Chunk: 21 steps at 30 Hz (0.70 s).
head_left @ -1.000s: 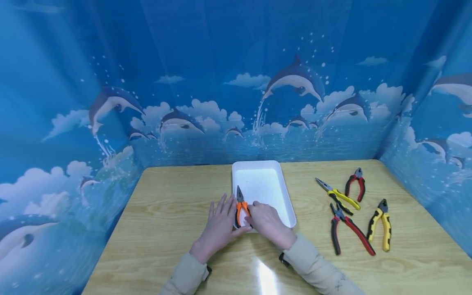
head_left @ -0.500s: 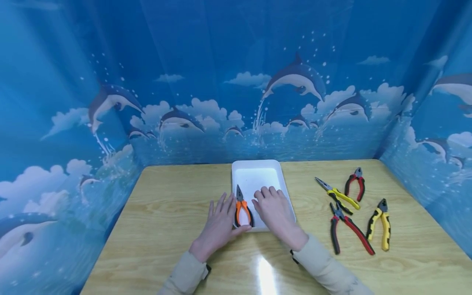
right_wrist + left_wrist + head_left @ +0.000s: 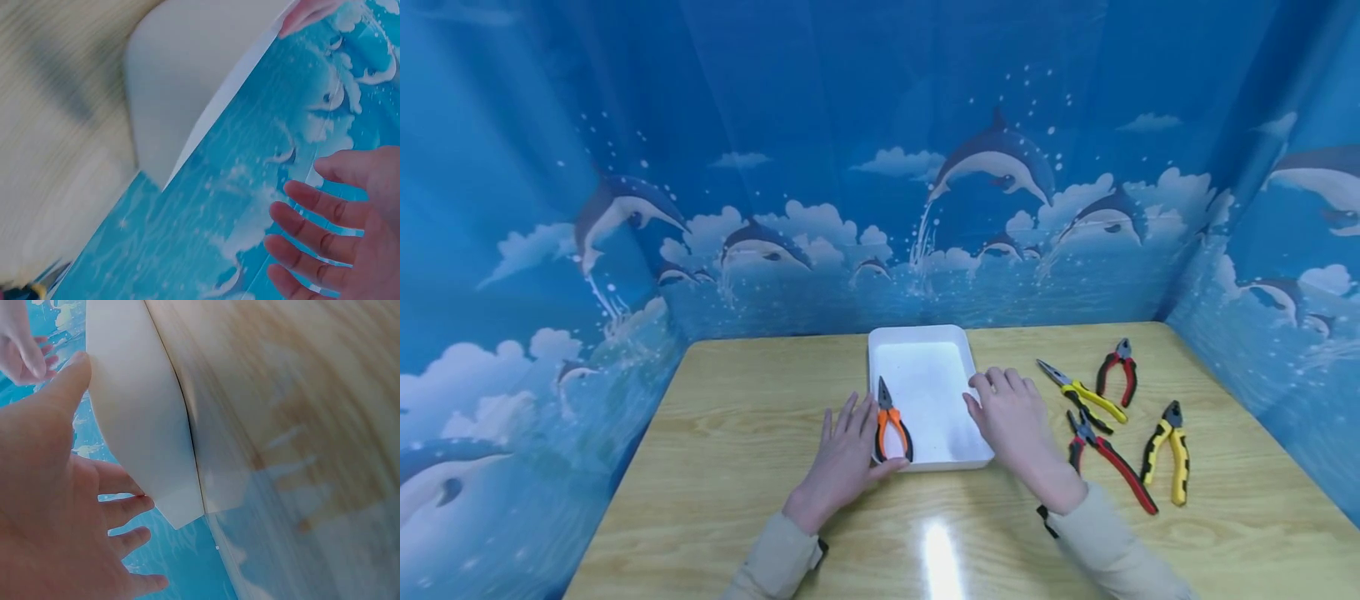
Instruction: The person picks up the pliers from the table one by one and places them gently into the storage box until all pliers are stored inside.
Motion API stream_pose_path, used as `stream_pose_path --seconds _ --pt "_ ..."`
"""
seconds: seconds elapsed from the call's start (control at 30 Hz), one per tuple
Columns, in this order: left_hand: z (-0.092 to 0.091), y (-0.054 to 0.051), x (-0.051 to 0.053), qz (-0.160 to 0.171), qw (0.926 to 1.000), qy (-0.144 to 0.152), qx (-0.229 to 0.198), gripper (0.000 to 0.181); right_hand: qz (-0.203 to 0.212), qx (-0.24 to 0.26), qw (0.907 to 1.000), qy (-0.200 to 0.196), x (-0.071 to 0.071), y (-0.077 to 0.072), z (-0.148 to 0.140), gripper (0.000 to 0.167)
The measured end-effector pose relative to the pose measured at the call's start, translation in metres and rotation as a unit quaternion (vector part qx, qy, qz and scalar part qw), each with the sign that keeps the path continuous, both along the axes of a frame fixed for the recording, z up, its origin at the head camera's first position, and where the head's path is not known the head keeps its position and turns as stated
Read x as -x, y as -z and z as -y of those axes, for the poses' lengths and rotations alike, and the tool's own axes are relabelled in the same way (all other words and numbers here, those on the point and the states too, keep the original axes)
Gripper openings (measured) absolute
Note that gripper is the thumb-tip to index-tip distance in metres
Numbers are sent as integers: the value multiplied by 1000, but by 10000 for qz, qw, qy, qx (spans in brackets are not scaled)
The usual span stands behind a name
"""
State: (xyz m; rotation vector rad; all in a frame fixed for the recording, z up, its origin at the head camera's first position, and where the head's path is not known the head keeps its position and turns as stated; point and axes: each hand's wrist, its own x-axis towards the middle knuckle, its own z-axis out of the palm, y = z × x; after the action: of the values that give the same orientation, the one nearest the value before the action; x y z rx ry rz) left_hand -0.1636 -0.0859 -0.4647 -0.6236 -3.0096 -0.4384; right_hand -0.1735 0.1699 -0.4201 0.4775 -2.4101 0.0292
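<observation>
Orange-and-black long-nose pliers (image 3: 893, 427) lie along the left side inside a white tray (image 3: 932, 458), nose pointing away from me. My left hand (image 3: 840, 467) rests at the tray's near left corner; in the left wrist view its thumb and fingertips (image 3: 139, 504) touch the tray wall. Above the tray's right edge hovers my right hand (image 3: 1017, 421), holding nothing, fingers loosely bent. The right wrist view shows that hand (image 3: 337, 231) apart from the tray (image 3: 181, 75).
Right of the tray lie yellow-black long-nose pliers (image 3: 1093, 401), small red-black pliers (image 3: 1117, 373), larger red-black pliers (image 3: 1123, 475) partly behind my right arm, and yellow-black pliers (image 3: 1167, 450). A dolphin-printed curtain (image 3: 820, 167) walls the wooden table (image 3: 760, 392).
My right hand has let go of the orange pliers and moved right, across the tray to its right edge. The pliers stay in the tray, and my left hand keeps its place.
</observation>
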Motion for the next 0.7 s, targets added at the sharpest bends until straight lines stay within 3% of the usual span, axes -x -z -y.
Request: stream_pose_path --seconds 0.33,0.57,0.7 --pt "1 0 0 1 9999 16 -118 98 105 207 9986 475 -15 3 -59 34" --pt "1 0 1 55 9999 3 -101 97 -104 57 9995 302 -31 21 -96 42" --pt "1 0 1 104 9998 -14 -143 97 -143 -18 9992 368 -39 31 -113 75"
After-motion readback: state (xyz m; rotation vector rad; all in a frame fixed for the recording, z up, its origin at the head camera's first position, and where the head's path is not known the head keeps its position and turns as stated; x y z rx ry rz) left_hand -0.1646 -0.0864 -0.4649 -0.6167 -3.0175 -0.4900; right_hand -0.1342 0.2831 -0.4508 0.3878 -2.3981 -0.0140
